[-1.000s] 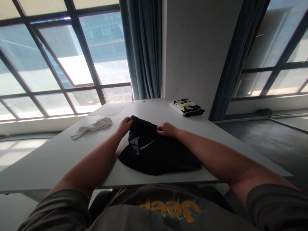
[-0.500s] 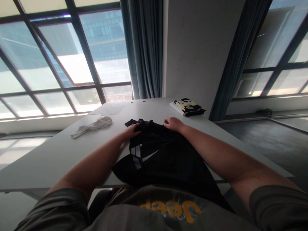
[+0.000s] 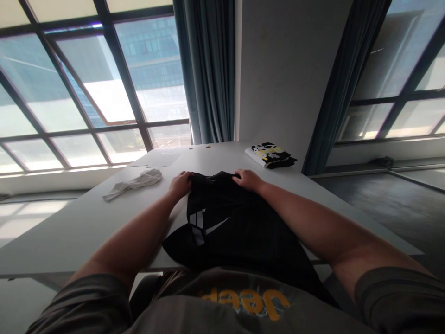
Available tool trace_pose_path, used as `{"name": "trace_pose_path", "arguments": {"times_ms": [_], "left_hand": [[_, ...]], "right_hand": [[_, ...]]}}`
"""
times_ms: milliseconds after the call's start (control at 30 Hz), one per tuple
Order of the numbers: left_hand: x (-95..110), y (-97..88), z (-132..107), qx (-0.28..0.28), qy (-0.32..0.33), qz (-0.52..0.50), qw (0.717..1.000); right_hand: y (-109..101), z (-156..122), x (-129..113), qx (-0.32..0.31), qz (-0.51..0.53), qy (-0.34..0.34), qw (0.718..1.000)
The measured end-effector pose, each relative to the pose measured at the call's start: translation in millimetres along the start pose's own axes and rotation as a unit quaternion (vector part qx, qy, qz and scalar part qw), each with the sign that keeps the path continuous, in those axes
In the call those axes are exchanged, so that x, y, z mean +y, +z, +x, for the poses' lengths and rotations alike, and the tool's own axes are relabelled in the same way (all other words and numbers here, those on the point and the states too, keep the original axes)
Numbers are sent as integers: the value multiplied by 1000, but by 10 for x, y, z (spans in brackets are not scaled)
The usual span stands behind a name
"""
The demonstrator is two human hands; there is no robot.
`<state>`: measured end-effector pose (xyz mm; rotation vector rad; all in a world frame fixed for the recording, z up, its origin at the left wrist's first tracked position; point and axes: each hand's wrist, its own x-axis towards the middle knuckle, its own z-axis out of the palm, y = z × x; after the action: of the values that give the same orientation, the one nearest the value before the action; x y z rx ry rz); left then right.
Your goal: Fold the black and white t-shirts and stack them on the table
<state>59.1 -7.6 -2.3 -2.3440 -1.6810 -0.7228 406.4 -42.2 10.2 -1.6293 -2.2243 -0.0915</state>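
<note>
A black garment (image 3: 239,222) with a pale grey print lies over the near part of the table and hangs off its front edge toward my lap. Whether it is a T-shirt or shorts I cannot tell. At its far left corner my left hand (image 3: 181,183) grips the fabric, fingers curled over the edge. My right hand (image 3: 248,180) pinches the far right corner of the same edge. Between the two hands the far edge runs fairly straight, with a small fold in the middle.
The white table (image 3: 104,236) carries a crumpled white cloth (image 3: 135,183) on the left. Folded printed clothes (image 3: 270,155) lie at the back right, and a pale sheet (image 3: 158,158) at the back left. Behind stand a grey-blue curtain (image 3: 208,69) and a wall column (image 3: 278,69).
My left hand has shifted a little left and away from me, now gripping the far left corner. The bunched far edge has been straightened. My right hand has moved slightly left.
</note>
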Motion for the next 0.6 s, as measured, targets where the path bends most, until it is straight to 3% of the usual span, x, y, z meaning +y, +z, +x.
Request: {"name": "trace_pose_path", "arguments": {"times_ms": [133,200,267,367,433,533,600], "left_hand": [[-58,-42,-16,80,-46,5,996],[-58,-9,-38,83,-41,14,996],[-33,45,-62,54,-2,12,998],[44,128,-93,-58,123,-28,990],[107,163,-110,-126,190,-62,972],[195,167,-131,-143,229,-91,958],[236,140,-139,-139,237,-87,958]], "right_hand": [[-4,68,383,18,14,125,992],[38,62,568,17,0,178,984],[87,40,686,44,-29,189,981],[132,17,672,77,-57,102,990],[145,13,548,36,-50,1,998],[168,5,299,-77,-29,-104,991],[191,-5,162,-113,-39,-101,988]]}}
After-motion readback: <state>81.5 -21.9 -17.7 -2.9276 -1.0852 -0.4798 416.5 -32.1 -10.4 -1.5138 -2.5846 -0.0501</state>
